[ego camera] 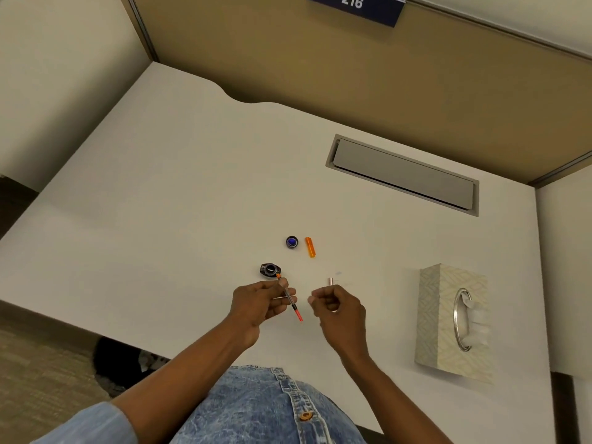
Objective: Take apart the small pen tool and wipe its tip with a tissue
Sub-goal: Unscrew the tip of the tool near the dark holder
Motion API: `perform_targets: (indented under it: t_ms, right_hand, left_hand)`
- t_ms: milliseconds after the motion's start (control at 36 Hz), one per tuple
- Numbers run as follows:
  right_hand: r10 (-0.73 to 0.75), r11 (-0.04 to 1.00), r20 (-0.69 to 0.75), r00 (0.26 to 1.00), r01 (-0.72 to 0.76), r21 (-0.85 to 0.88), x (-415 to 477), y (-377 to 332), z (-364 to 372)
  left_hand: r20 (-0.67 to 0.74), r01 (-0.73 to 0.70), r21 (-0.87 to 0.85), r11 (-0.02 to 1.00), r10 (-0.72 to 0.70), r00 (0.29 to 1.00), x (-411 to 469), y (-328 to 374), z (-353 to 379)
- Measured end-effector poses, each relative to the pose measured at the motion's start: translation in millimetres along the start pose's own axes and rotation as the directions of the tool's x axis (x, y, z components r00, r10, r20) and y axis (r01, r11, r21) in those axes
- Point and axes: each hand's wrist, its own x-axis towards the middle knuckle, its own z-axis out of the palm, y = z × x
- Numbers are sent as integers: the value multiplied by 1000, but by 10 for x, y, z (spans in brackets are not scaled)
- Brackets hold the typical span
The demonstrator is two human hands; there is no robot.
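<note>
Disassembly looks largely done. The orange pen barrel (310, 247) lies by itself toward the middle of the tabletop (160, 203), just beside a small round cap (291, 242) with a blue inside, and the slim pen core (290, 298) is free of it. An open ink bottle (270, 270) stands just beyond the left hand. Wiping, by my reading, is not yet begun: the tissue box (448, 318) sits near the right edge of the tabletop, well apart from both hands, and no loose tissue shows.

The left hand (256, 302) pinches the pen core between thumb and fingertips near the front edge. It holds the core slanted, orange end close to the ink bottle and red end toward the person. The right hand (339, 310) hovers just beside it with fingers curled in. A small pale pink piece (331, 280) shows at its far side, and I cannot tell whether the hand holds it or anything else.
</note>
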Motion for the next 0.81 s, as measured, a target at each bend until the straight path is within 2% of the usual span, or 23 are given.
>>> perform_targets:
  t_ms: [83, 194, 389, 583, 806]
  right_hand:
    - [-35, 999, 2, 999, 35, -23, -103, -60, 92]
    - [-16, 998, -18, 1000, 15, -66, -166, -105, 177]
    - [3, 969, 5, 1000, -2, -246, -119, -195, 195]
    - [2, 950, -13, 1000, -6, -313, -65, -285, 227]
    - [-39, 865, 1, 999, 35, -501, -55, -420, 322]
  left_hand:
    - [6, 24, -47, 999, -23, 1000, 8, 15, 5]
    - [8, 44, -88, 995, -43, 999, 19, 54, 14]
    - [26, 93, -179, 979, -89, 996, 64, 112, 8]
    - [50, 167, -258, 952, -159, 986, 130, 125, 42]
    - [83, 242, -283, 928, -227, 970, 175, 74, 30]
